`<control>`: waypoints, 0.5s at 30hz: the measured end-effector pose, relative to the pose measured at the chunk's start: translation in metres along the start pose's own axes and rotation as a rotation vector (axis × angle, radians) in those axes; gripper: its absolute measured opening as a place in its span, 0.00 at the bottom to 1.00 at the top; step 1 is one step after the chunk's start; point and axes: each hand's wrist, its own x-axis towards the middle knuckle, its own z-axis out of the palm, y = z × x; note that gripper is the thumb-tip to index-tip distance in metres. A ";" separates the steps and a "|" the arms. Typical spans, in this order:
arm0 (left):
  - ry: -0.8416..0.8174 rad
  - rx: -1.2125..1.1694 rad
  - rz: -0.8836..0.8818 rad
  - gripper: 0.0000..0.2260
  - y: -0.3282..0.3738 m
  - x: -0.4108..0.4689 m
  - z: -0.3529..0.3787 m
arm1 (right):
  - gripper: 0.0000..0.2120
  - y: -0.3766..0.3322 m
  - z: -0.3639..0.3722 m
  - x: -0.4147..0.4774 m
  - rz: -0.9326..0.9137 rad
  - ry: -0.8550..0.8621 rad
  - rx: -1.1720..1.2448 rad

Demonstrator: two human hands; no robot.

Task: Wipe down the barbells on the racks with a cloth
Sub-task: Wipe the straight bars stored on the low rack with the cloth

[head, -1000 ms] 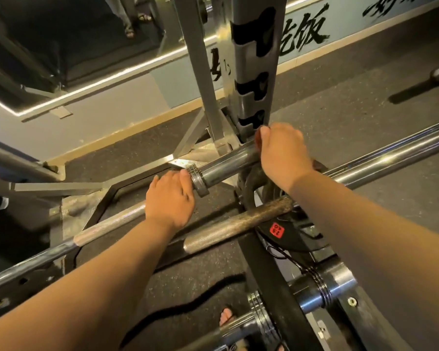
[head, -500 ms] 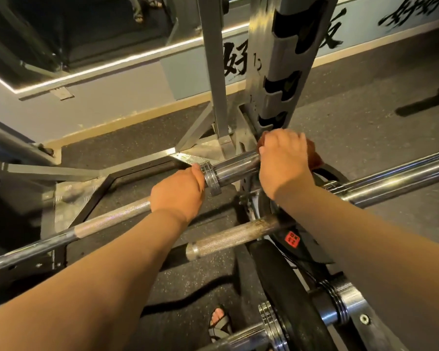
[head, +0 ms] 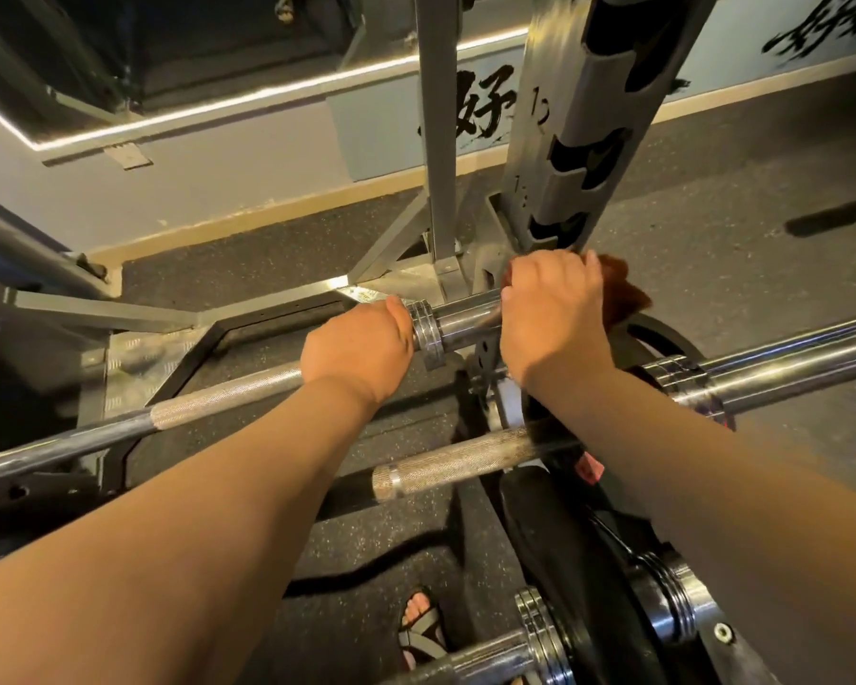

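Wiping underway: right hand [head: 554, 321] fingers clamp cloth [head: 626, 296] on barbell [head: 465, 322] sleeve; left hand [head: 357, 355] grips shaft; neighbouring bars [head: 791, 365] apparently pending.

Spkld rubber floor [head: 742, 229], grey wall [head: 228, 190], LED strip [head: 248, 98]

Your body, itemised:
1. Left grip [head: 357, 355] and left forearm [head: 194, 511]: bare throughout.
2. Right grip [head: 549, 313] and right forearm [head: 712, 462]: likewise bare.
3. One foot [head: 413, 608], toes exposed, in an open-toed sandal [head: 423, 637]. Its dark grey straps cross over the instep.
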 end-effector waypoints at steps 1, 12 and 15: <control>0.001 0.002 -0.004 0.20 0.000 0.001 0.001 | 0.23 -0.013 0.000 -0.004 -0.057 -0.035 0.033; -0.001 -0.023 -0.012 0.19 -0.002 0.009 -0.004 | 0.17 0.009 0.000 0.002 -0.021 0.067 0.110; -0.006 0.002 -0.025 0.19 -0.003 0.012 -0.001 | 0.17 -0.031 0.004 -0.004 -0.073 -0.028 0.079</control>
